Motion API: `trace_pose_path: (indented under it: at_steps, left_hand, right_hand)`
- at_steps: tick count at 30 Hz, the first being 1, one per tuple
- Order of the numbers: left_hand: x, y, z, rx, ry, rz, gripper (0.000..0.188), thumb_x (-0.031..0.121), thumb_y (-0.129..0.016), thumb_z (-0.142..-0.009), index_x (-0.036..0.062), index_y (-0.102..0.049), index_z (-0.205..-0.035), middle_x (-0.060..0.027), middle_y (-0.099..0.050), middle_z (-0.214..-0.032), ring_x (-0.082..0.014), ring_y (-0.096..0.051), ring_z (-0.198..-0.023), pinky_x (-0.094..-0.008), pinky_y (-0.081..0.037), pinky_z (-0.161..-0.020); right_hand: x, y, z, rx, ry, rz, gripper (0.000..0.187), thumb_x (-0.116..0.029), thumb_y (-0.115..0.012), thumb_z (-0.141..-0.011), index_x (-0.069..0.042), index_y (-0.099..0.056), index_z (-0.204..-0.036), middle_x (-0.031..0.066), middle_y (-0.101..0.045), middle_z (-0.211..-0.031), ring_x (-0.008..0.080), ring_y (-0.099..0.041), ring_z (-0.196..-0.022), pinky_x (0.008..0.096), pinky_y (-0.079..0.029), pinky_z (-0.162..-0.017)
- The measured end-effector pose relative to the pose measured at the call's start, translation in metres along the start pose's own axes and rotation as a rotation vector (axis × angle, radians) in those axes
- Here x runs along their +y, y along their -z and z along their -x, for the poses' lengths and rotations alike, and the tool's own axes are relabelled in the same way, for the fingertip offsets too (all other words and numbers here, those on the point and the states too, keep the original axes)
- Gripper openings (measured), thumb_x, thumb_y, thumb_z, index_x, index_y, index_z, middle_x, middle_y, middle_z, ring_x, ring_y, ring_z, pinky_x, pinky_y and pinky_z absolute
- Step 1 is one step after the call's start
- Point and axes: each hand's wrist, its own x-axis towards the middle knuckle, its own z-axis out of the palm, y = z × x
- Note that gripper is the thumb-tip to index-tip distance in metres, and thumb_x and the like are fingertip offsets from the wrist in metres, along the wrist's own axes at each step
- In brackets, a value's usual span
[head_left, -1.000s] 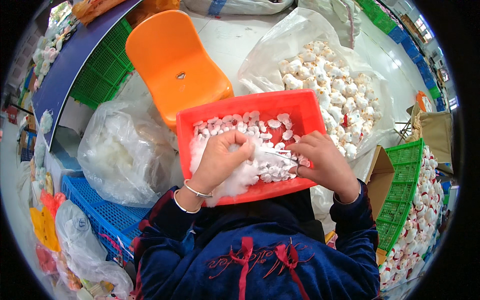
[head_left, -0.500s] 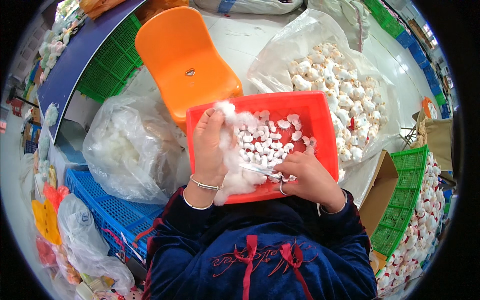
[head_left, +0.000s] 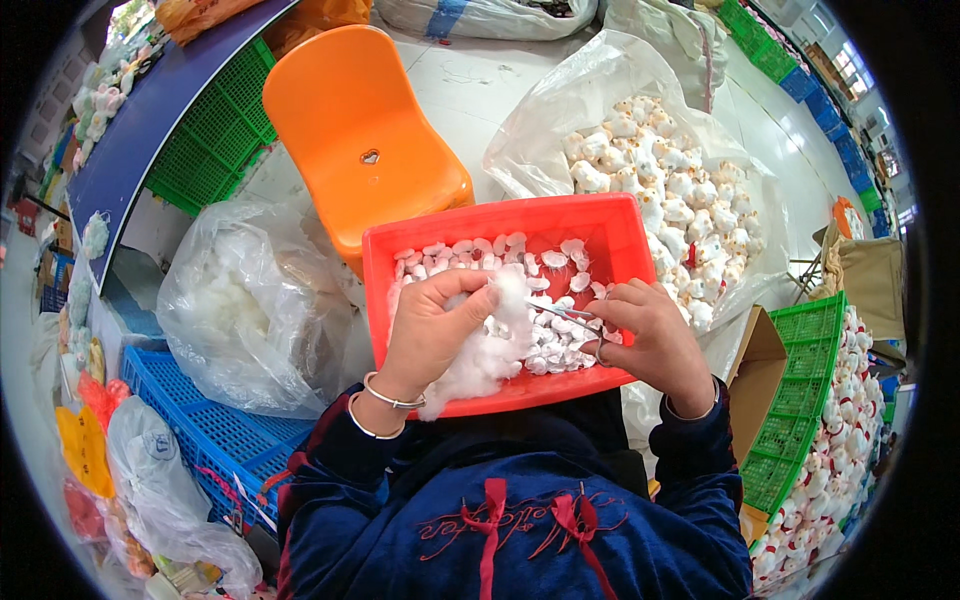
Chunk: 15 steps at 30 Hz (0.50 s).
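Note:
My left hand (head_left: 435, 330) pinches a tuft of white fluffy stuffing (head_left: 480, 360) between thumb and fingers; whether a small piece is hidden in the pinch I cannot tell. My right hand (head_left: 655, 335) grips a slim metal tool with scissor-type finger rings (head_left: 568, 314), its tip pointing left at the tuft. Whether it is scissors or forceps does not show. Both hands are over a red plastic tray (head_left: 640, 225). Many small white padded pieces (head_left: 555, 355) lie inside it, and the stuffing spreads along its near left side.
An orange chair (head_left: 365, 130) stands beyond the tray. A clear bag of stuffing (head_left: 250, 310) sits left, above a blue crate (head_left: 200, 420). To the right are an open bag of white plush pieces (head_left: 680, 200), a cardboard box (head_left: 757, 375) and a green crate (head_left: 795, 400).
My left hand has come down and nearer the middle of the tray with the stuffing. My right hand has moved right and slightly up, still holding the metal tool. The view has shifted slightly.

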Motion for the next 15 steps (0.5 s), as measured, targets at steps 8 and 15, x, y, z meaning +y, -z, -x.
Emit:
trace_pose_path:
  at_steps: [8, 15]
  left_hand:
    - [0.006, 0.001, -0.005, -0.132, 0.032, -0.264, 0.018, 0.010, -0.074, -0.093, -0.0022, -0.076, -0.105, -0.0022, -0.075, -0.096, -0.0063, -0.064, -0.088, -0.0239, -0.053, -0.080]
    - [-0.004, 0.004, -0.009, -0.040, -0.065, -0.329, 0.008, 0.005, -0.071, -0.088, 0.0011, -0.071, -0.095, 0.0011, -0.069, -0.088, -0.0065, -0.063, -0.084, -0.0247, -0.050, -0.073]
  right_hand:
    - [-0.003, 0.003, -0.002, -0.097, 0.020, 0.047, 0.040, -0.021, -0.085, -0.076, -0.008, -0.073, -0.113, 0.0077, -0.066, -0.098, 0.0291, -0.061, -0.098, 0.0417, -0.047, -0.083]
    - [-0.006, 0.024, 0.004, -0.032, 0.003, 0.148, 0.052, -0.020, -0.086, -0.072, -0.005, -0.068, -0.119, 0.0110, -0.064, -0.108, 0.0338, -0.058, -0.110, 0.0436, -0.048, -0.097]
